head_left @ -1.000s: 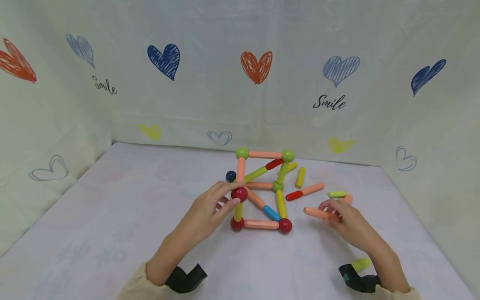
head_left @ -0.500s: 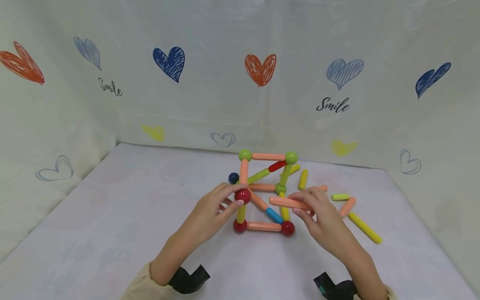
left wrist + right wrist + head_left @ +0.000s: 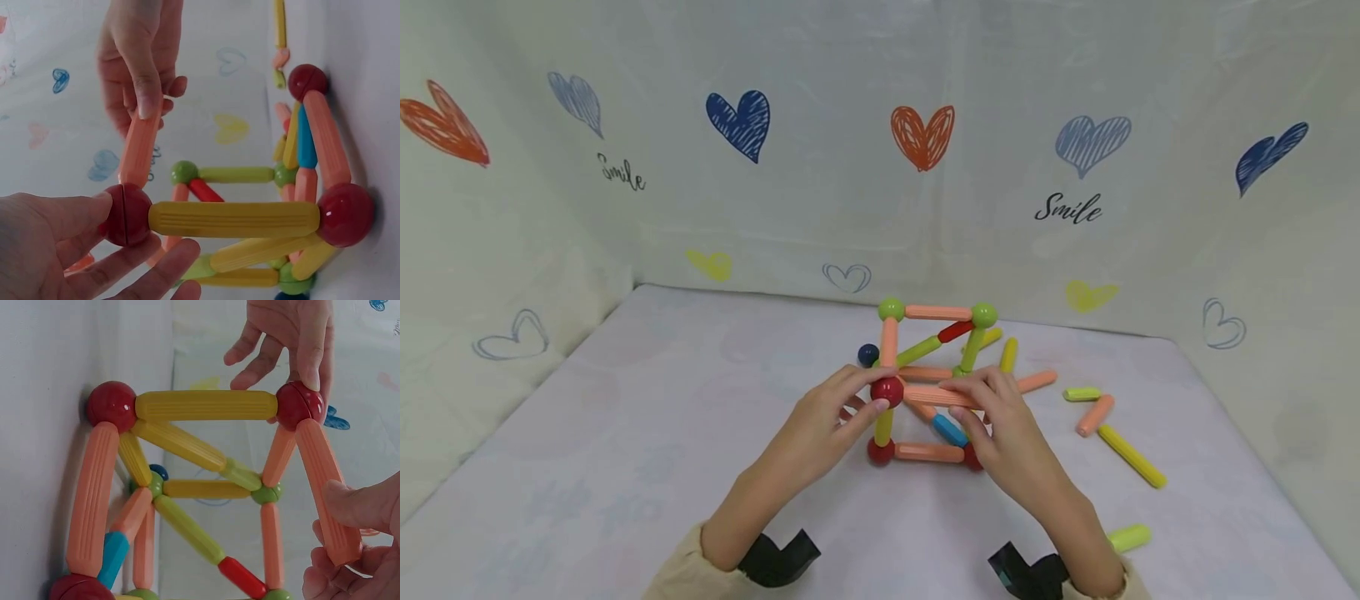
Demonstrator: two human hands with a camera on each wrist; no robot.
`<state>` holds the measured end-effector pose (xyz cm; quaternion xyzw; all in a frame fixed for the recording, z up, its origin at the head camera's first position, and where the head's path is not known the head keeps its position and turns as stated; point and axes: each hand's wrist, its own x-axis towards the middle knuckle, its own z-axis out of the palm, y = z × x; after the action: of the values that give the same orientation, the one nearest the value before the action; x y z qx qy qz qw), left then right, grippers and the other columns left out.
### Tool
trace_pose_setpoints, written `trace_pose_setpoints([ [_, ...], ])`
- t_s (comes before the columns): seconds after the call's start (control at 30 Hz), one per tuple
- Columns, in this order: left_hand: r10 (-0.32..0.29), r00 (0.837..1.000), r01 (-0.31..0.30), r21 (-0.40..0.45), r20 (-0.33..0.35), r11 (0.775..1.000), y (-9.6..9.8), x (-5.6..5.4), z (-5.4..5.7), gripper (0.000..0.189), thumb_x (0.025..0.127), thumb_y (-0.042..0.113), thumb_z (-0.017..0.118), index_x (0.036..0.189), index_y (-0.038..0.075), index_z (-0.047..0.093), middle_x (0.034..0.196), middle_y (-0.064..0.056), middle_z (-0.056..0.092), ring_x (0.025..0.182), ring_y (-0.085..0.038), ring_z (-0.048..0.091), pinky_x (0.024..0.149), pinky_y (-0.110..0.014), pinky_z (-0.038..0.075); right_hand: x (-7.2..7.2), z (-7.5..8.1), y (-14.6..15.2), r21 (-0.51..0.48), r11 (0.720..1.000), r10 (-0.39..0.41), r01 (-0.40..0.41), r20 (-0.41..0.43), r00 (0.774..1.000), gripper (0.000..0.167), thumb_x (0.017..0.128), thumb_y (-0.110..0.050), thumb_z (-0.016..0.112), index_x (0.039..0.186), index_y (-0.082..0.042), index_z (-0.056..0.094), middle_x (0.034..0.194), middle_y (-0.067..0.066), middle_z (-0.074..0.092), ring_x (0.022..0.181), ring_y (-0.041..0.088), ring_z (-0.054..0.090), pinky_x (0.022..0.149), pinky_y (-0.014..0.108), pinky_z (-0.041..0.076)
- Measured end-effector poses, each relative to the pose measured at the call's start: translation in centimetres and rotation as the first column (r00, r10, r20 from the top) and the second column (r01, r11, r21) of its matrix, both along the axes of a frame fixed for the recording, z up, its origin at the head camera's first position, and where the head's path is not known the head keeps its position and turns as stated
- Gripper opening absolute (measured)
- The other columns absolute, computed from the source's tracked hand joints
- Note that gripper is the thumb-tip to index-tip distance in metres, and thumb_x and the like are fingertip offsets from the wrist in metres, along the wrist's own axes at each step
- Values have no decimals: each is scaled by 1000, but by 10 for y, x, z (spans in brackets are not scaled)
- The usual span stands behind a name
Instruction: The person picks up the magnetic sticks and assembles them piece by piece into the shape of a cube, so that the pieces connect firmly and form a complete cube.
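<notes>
A frame of coloured rods and balls stands on the table. At its near upper left corner is a red ball (image 3: 887, 391), which my left hand (image 3: 820, 417) pinches between thumb and fingers. My right hand (image 3: 1011, 429) grips the free end of an orange rod (image 3: 331, 494); its other end touches that red ball. Below the ball, a yellow rod (image 3: 234, 219) runs down to a lower red ball (image 3: 345, 214). Green balls (image 3: 891, 309) top the far side. The near lower right red ball (image 3: 973, 457) is partly hidden by my right hand.
Right of the frame lie loose pieces: a short green rod (image 3: 1082, 394), an orange rod (image 3: 1095, 415), a long yellow rod (image 3: 1132, 456) and a green rod (image 3: 1129, 537) near my right wrist. A dark blue ball (image 3: 868, 355) is behind the frame's left side.
My right hand has carried the orange rod leftward from the loose pieces until it meets the red ball. My left hand keeps its pinch on the ball.
</notes>
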<state>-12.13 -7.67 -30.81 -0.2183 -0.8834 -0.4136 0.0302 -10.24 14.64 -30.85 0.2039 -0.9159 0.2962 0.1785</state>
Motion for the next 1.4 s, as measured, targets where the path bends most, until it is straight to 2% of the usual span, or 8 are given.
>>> trace_pose_setpoints([
  [0.27,-3,999,4,2,-33,1000,0,0,-2,40,90,24,60,130,24,53,108,2,60,87,-10,57,73,-20,50,-1,2,8,-46,999,-20,23,68,997,31,80,-12,71,110,-12,62,95,-1,54,69,8,44,59,19,42],
  [0.53,-28,998,33,68,-62,997,-8,-8,-2,39,94,23,55,132,24,52,108,0,61,89,-11,58,74,-23,51,-4,4,24,-72,997,15,-10,73,997,29,79,-5,70,106,-9,62,91,-4,56,71,6,49,62,18,46],
  [0.67,2,1000,-3,170,4,985,-17,-26,-7,31,97,17,49,126,19,56,105,-4,62,86,-14,62,75,-30,53,-4,6,27,-72,997,27,-20,87,996,30,79,-2,70,107,-8,62,92,-4,57,74,6,52,65,19,49],
  [0.8,34,993,-55,182,116,982,-25,-55,-18,26,96,13,49,121,12,56,100,-12,64,85,-24,63,76,-36,54,-5,7,29,-69,997,26,-20,92,995,30,79,-1,70,106,-8,63,93,-3,58,77,6,53,67,19,50],
  [1.0,89,954,-110,59,286,992,-24,-100,-38,33,92,13,56,125,9,53,101,-18,64,86,-28,63,75,-33,53,-6,6,29,-66,998,17,-11,93,996,29,78,-1,70,106,-8,63,92,-3,58,76,6,52,67,19,50],
  [1.2,169,906,-141,-101,387,985,-15,-127,-53,44,90,22,61,131,13,48,94,-9,61,74,-17,56,64,-23,46,-6,5,28,-74,997,15,-7,102,995,28,79,-3,70,106,-9,63,91,-4,58,76,6,53,67,19,49],
  [1.33,172,902,-118,-157,397,981,-13,-136,-61,51,88,28,63,134,16,46,85,-6,58,69,-15,51,59,-21,40,-5,4,27,-76,997,15,-7,108,994,28,79,-3,70,105,-9,64,91,-4,58,76,6,53,68,20,50],
  [1.4,157,909,-97,-170,386,981,-14,-139,-63,52,87,30,64,135,18,46,81,-5,56,67,-15,50,58,-22,38,-5,4,27,-75,997,20,-12,99,995,28,78,-2,70,105,-9,64,91,-4,58,77,6,53,67,20,50],
])
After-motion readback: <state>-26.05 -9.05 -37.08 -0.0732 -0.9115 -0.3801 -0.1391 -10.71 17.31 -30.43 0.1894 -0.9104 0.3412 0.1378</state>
